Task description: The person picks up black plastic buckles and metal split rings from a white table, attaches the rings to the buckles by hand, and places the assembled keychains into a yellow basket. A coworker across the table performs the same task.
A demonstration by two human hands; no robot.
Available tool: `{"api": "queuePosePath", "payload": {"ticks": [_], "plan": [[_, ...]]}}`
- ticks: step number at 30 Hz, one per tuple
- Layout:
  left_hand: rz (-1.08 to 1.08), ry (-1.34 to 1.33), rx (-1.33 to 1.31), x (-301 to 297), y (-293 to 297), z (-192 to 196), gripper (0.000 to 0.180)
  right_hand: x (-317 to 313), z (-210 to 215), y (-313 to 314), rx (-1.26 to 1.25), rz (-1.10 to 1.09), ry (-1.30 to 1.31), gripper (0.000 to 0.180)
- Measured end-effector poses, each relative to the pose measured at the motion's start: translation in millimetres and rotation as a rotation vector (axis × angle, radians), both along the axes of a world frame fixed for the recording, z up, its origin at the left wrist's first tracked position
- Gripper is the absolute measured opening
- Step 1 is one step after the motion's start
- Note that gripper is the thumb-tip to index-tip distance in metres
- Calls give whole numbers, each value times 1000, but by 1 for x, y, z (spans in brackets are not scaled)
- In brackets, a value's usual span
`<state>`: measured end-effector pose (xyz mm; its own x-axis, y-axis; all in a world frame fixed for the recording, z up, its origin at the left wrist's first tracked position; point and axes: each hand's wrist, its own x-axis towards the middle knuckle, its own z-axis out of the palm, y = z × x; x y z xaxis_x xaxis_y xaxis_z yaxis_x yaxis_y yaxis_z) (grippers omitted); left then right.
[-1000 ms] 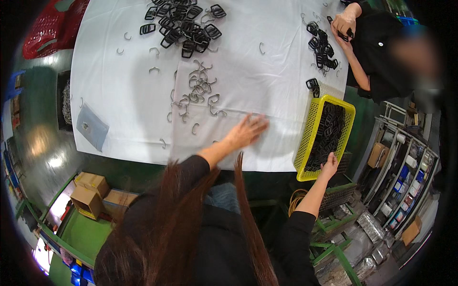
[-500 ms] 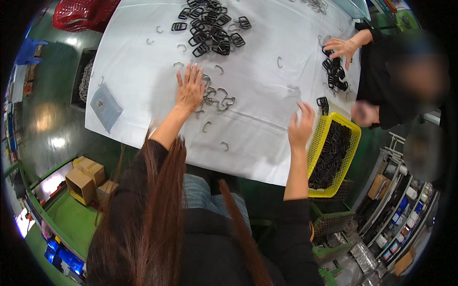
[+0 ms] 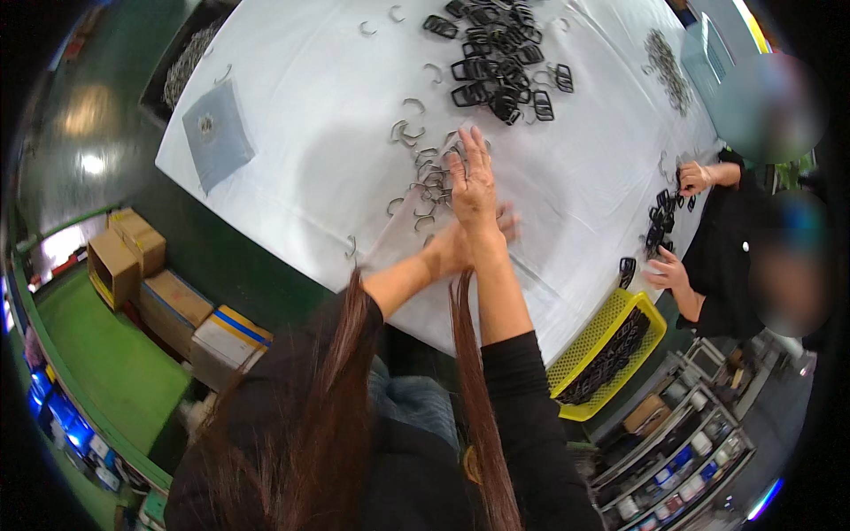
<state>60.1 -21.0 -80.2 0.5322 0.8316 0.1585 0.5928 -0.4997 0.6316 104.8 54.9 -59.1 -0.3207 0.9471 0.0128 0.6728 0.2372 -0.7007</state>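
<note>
My right hand is over the right side of a loose cluster of thin C-shaped metal hooks, its fingers stretched forward and no held thing visible. My left hand crosses beneath my right wrist at the cluster's near side. Its fingertips show blurred to the right of that wrist, and the rest of the fingers are hidden. Beyond my hands lies a heap of black rectangular buckles; a few have hooks beside them. More single hooks are scattered on the white-covered table.
A person's hands work at a smaller pile of black buckles on the right. A yellow basket of black parts stands at the table's right edge. A clear bag lies at left; more hooks lie far right.
The view has turned and shifted. My right hand has moved left from the bare cloth to the hooks. My left hand has drawn back from them and crossed under my right wrist.
</note>
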Motion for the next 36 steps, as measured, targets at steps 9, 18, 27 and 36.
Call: {"api": "queuePosePath", "payload": {"ticks": [9,18,27,36], "plan": [[696,438,172,-163,65,10,48,16,55,-5,-33,-196,112,22],[46,229,83,-143,-49,17,55,-29,30,-2,55,210,-112,21],[432,396,101,-192,5,21,54,-30,46,1,29,395,-277,21],[390,579,77,-169,56,19,49,9,51,-58,-229,-110,-139,26]]}}
